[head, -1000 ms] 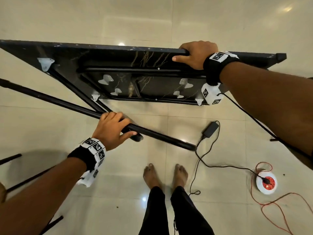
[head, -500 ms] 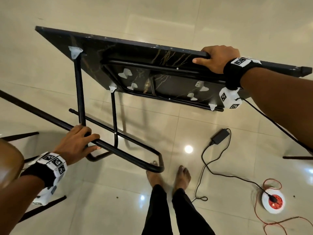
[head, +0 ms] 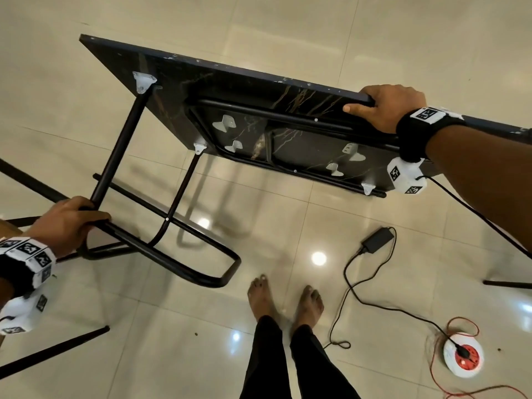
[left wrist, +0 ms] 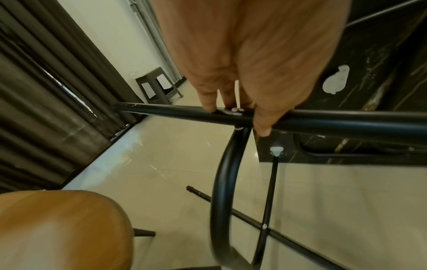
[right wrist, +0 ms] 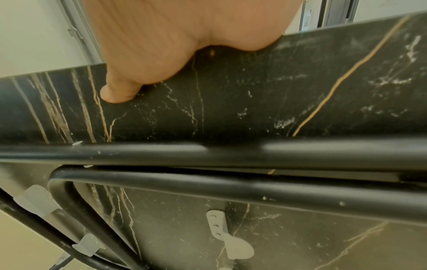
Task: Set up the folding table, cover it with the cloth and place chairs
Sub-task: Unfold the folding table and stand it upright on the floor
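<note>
The folding table point(head: 253, 96) is tilted on its side, its black marble-patterned underside point(right wrist: 231, 109) facing me. My right hand point(head: 383, 108) grips the upper edge of the tabletop, thumb flat on the underside. My left hand point(head: 69, 220) grips the black tubular leg frame point(head: 172, 266), which is swung out from the tabletop; in the left wrist view its fingers point(left wrist: 261, 126) curl over the tube point(left wrist: 323, 122). The second leg frame point(head: 288, 168) lies folded flat against the underside. A tan chair seat point(left wrist: 60, 228) sits just below my left wrist. No cloth is in view.
My bare feet point(head: 285, 300) stand on the glossy tiled floor below the table. A black power adapter point(head: 377, 240) and its cable trail to a red-and-white socket reel point(head: 462, 358) at the lower right. Dark chair legs point(head: 51, 355) cross the lower left. Dark curtains point(left wrist: 46, 91) and a stool point(left wrist: 157, 85) stand beyond.
My left hand has pulled the leg frame further out and to the left, away from the tabletop. The tabletop has swung with its right end nearer to me; my right hand kept its grip.
</note>
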Demonstrator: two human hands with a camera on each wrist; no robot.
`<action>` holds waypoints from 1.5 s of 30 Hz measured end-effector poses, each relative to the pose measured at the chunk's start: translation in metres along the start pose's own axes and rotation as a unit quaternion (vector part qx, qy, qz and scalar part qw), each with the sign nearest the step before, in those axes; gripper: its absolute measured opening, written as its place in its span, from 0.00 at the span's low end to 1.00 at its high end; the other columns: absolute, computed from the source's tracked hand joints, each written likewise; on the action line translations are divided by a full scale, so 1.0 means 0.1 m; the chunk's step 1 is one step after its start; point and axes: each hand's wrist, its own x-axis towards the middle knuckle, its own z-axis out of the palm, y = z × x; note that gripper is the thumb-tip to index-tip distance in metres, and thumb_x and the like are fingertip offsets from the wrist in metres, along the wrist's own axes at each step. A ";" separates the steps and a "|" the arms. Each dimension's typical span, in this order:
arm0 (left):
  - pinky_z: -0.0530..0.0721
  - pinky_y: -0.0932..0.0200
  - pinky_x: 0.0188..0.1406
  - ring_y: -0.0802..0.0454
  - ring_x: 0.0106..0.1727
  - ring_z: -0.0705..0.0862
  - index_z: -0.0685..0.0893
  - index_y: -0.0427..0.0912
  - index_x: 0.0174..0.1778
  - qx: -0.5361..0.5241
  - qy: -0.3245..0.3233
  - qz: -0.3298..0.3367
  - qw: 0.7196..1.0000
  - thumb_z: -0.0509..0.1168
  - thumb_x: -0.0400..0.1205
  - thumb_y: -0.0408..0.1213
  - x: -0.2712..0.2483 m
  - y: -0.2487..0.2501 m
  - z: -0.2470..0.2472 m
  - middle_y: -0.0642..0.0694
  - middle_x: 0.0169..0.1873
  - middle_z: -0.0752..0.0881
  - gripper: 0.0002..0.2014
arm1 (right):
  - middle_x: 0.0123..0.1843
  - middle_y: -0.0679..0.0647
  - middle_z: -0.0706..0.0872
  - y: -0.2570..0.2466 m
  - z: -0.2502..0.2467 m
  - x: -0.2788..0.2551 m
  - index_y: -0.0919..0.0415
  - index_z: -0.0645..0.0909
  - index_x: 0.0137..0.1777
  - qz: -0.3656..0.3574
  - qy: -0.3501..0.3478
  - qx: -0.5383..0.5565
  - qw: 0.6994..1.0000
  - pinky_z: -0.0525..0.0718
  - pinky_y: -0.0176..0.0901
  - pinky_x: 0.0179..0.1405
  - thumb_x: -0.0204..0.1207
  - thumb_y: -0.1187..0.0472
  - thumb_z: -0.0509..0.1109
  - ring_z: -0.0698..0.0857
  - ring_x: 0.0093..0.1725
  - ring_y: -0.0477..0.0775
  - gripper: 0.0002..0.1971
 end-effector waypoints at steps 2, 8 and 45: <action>0.87 0.40 0.41 0.31 0.40 0.85 0.94 0.39 0.47 0.005 -0.029 -0.009 1.000 0.73 0.57 0.09 0.10 0.06 -0.09 0.37 0.44 0.82 0.27 | 0.43 0.54 0.83 -0.01 0.00 0.01 0.47 0.79 0.50 0.004 0.001 -0.005 1.000 0.74 0.49 0.44 0.76 0.21 0.53 0.80 0.45 0.62 0.30; 0.83 0.41 0.59 0.33 0.57 0.84 0.90 0.45 0.57 -0.067 -0.050 0.007 0.996 0.71 0.68 0.20 0.66 0.82 -0.62 0.40 0.52 0.84 0.24 | 0.42 0.52 0.83 -0.01 -0.05 0.04 0.45 0.78 0.50 0.010 -0.006 -0.002 1.000 0.73 0.49 0.42 0.75 0.21 0.53 0.80 0.44 0.61 0.29; 0.60 0.35 0.71 0.37 0.70 0.73 0.75 0.62 0.70 -0.005 -0.021 0.055 0.998 0.45 0.85 0.66 3.45 3.15 -1.83 0.44 0.65 0.79 0.24 | 0.59 0.53 0.85 -0.70 0.30 -0.15 0.53 0.86 0.60 -0.041 0.221 0.153 0.962 0.76 0.54 0.57 0.76 0.53 0.73 0.79 0.59 0.58 0.14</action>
